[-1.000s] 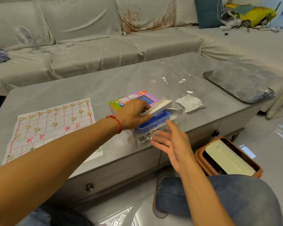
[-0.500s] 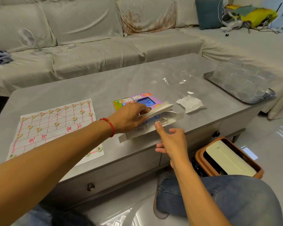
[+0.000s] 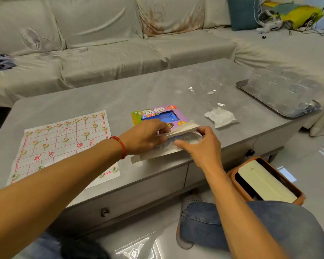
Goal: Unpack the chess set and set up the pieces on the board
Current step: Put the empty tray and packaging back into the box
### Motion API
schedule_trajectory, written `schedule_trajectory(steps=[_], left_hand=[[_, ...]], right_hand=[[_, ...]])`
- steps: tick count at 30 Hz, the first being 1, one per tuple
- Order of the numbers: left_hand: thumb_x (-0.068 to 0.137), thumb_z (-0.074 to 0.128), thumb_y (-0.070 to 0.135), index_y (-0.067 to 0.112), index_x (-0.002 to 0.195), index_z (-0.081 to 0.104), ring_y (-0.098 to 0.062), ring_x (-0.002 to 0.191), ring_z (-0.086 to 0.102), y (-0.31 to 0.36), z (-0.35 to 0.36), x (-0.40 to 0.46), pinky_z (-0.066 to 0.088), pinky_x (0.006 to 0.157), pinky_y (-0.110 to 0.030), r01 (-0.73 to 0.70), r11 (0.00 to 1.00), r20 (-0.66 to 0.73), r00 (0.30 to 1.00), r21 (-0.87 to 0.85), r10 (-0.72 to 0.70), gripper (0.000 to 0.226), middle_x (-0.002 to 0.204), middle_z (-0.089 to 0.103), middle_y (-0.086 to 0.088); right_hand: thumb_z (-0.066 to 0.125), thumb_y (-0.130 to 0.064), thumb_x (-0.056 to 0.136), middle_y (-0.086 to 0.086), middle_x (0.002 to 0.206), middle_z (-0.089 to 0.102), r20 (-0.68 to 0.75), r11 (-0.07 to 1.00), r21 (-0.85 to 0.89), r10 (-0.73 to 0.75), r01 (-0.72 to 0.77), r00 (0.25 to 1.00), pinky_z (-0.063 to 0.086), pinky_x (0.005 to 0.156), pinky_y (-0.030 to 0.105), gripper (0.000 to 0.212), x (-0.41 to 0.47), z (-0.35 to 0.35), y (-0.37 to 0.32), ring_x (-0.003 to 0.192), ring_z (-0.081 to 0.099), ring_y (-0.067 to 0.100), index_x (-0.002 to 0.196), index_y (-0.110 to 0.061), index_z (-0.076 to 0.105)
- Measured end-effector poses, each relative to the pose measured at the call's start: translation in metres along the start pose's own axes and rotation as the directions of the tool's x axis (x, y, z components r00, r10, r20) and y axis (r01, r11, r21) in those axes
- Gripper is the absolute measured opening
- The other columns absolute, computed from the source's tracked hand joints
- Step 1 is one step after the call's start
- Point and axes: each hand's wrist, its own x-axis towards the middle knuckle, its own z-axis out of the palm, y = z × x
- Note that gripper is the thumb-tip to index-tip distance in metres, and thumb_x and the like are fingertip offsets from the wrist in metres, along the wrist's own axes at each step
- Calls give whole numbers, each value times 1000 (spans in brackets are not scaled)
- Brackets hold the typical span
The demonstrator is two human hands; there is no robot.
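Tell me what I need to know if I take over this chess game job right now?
Left hand holds the white flap of the chess box. Right hand grips the clear plastic tray sliding out of the box. The paper board lies flat at the table's left side, with many pieces already on it. Left to do: empty the box and place any remaining pieces.

— What's off to the right of my hands?
— A metal tray (image 3: pixel 251 91) of clear glasses (image 3: pixel 281 88), with crumpled white paper (image 3: pixel 220 116) nearer me.
— And below my right arm?
— An orange bin (image 3: pixel 266 181). Beyond my hands, 1 small fan (image 3: pixel 31 39) on the grey sofa (image 3: pixel 110 58).
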Motion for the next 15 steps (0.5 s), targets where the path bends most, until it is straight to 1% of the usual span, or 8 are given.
schedule_trajectory(steps=[3, 5, 7, 10, 13, 15], left_hand=[[93, 58, 34, 22, 117, 59, -10, 92, 49, -4, -1, -3, 37, 72, -15, 27, 999, -40, 999, -39, -29, 26, 111, 58, 3], [92, 60, 34, 23, 118, 56, -10, 93, 47, -6, -1, -6, 35, 73, -17, 34, 999, -76, 996, -37, -37, 29, 113, 58, 2], [89, 63, 36, 24, 120, 52, -11, 95, 46, -6, 2, -9, 36, 78, -21, 31, 1000, -126, 992, -1, -31, 34, 115, 55, 2], [87, 66, 38, 27, 125, 47, -13, 99, 47, -4, 3, -12, 45, 81, -26, 15, 999, -189, 982, 35, -8, 43, 119, 48, 3], [83, 66, 51, 34, 129, 44, -9, 103, 50, -9, -4, -21, 51, 83, -33, -16, 999, -243, 970, 48, 27, 54, 123, 47, 7], [79, 68, 56, 36, 132, 41, -9, 102, 53, -14, -11, -30, 53, 84, -36, 22, 999, -309, 951, 38, -9, 62, 123, 51, 7]], right_hand=[[90, -46, 62, -4, 124, 55, 72, 1000, -18, -4, 6, 997, 43, 84, 23, 79, 3, 0, 0, 113, 52, 15, 125, -25, 48], [89, -43, 65, -6, 124, 55, 93, 1000, -5, -19, 20, 996, 42, 84, 22, 76, 2, -2, 2, 112, 52, 13, 126, -26, 48], [88, -42, 66, -7, 122, 56, 71, 1000, 2, -24, 24, 997, 44, 86, 23, 71, -1, -1, 3, 110, 52, 10, 124, -27, 50], [88, -44, 66, -7, 121, 59, 21, 999, 0, -33, 33, 999, 49, 90, 28, 69, -5, 1, 1, 110, 53, 10, 123, -26, 54], [87, -48, 67, -8, 121, 60, -20, 999, -1, -54, 54, 998, 52, 92, 34, 68, -4, 0, -6, 110, 56, 14, 124, -26, 56], [85, -52, 67, -8, 121, 60, -45, 998, -7, -70, 70, 997, 52, 92, 35, 67, -1, -3, -13, 110, 57, 17, 123, -27, 58]])
